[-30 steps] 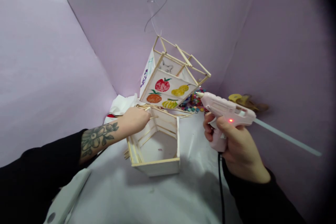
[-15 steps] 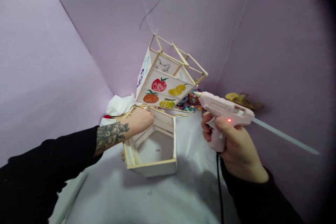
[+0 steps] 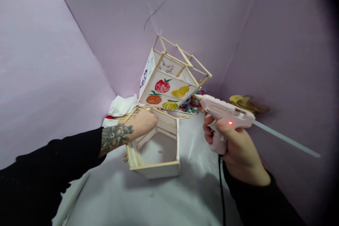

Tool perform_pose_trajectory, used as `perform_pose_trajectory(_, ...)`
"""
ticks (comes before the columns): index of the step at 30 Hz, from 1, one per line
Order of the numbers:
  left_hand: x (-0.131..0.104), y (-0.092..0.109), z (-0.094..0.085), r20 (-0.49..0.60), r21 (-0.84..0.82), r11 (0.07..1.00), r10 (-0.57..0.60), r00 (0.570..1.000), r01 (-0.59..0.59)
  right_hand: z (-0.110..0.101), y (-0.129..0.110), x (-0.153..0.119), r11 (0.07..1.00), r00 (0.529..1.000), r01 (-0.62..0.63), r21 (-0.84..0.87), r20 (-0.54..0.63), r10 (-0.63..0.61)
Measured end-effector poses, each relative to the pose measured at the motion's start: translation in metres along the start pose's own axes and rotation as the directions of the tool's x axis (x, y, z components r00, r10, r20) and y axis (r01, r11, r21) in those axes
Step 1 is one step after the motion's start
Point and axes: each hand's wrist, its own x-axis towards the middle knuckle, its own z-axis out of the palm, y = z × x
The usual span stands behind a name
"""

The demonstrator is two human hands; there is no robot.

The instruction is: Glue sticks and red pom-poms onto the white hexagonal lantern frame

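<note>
My right hand [image 3: 235, 141] is wrapped round the handle of a pale pink glue gun [image 3: 226, 111], its red light lit and its nozzle pointing left. A long glue stick [image 3: 287, 138] sticks out of the gun's back. My left hand [image 3: 145, 123] is closed at the back left edge of an open, five-sided box [image 3: 156, 170] of sticks and white panels; what its fingers grip is hidden. Behind it, a lantern-like stick frame [image 3: 169, 88] with painted fruit hangs tilted from a wire [image 3: 156, 7].
Thin wooden sticks [image 3: 127, 116] and white paper [image 3: 122, 105] lie behind my left hand. Colourful beads [image 3: 197, 106] sit behind the gun's nozzle. A yellow and brown object [image 3: 245, 103] is at the right. Lilac walls [image 3: 185, 10] enclose the table. A black cord [image 3: 221, 190] runs down from the gun.
The whole view has shifted a little, with the hanging frame and the box slightly further right. Both hands keep nearly the same pose, and the glue gun stays in my right hand.
</note>
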Motion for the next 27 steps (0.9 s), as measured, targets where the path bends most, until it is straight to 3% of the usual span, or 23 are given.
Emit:
perform_pose_trajectory(5, 0.000, 0.002, -0.011, 0.035, 0.049, 0.998, 0.038, 0.999, -0.039, 0.000, 0.001, -0.001, 1.000, 1.000, -0.016, 0.012, -0.005, 0.016)
perform_pose_trajectory(9, -0.023, -0.006, -0.049, -0.106, 0.065, 0.997, -0.042, 0.993, 0.049, -0.001, 0.003, 0.001, 1.000, 0.999, -0.017, 0.012, -0.027, 0.017)
perform_pose_trajectory(11, -0.045, -0.016, -0.064, -0.215, 0.050, 0.989, -0.124, 0.969, 0.138, -0.001, 0.005, 0.002, 1.000, 0.999, -0.015, 0.005, -0.043, 0.015)
perform_pose_trajectory(12, -0.057, -0.022, -0.066, -0.306, 0.009, 0.980, -0.185, 0.934, 0.197, -0.001, 0.006, 0.003, 1.000, 0.999, -0.016, 0.002, -0.051, 0.016)
perform_pose_trajectory(14, -0.079, -0.035, -0.059, -0.545, -0.299, 0.919, -0.386, 0.744, 0.258, -0.001, 0.012, 0.005, 0.999, 0.997, -0.039, -0.007, -0.062, 0.038)
perform_pose_trajectory(15, -0.088, -0.041, -0.049, -0.581, -0.421, 0.873, -0.468, 0.666, 0.245, 0.000, 0.016, 0.006, 0.999, 0.997, -0.053, -0.012, -0.063, 0.052)
perform_pose_trajectory(16, -0.096, -0.046, -0.038, -0.576, -0.518, 0.825, -0.532, 0.621, 0.227, 0.001, 0.021, 0.007, 0.998, 0.996, -0.063, -0.014, -0.061, 0.062)
perform_pose_trajectory(17, -0.101, -0.050, -0.026, -0.551, -0.592, 0.779, -0.578, 0.602, 0.206, 0.003, 0.027, 0.008, 0.998, 0.996, -0.067, -0.015, -0.053, 0.066)
perform_pose_trajectory(19, -0.105, -0.057, -0.005, -0.481, -0.676, 0.719, -0.595, 0.644, 0.159, 0.005, 0.037, 0.011, 0.999, 0.999, -0.042, -0.013, -0.020, 0.042)
perform_pose_trajectory(22, -0.102, -0.061, 0.015, -0.469, -0.694, 0.719, -0.496, 0.731, 0.042, 0.006, 0.049, 0.014, 0.995, 0.995, 0.088, -0.046, 0.052, -0.086)
perform_pose_trajectory(25, -0.098, -0.063, 0.021, -0.547, -0.672, 0.733, -0.393, 0.740, -0.108, 0.005, 0.052, 0.016, 0.968, 0.976, 0.208, -0.144, 0.094, -0.196)
perform_pose_trajectory(27, -0.099, -0.064, 0.021, -0.585, -0.662, 0.725, -0.341, 0.735, -0.191, 0.003, 0.053, 0.016, 0.953, 0.974, 0.218, -0.211, 0.106, -0.199)
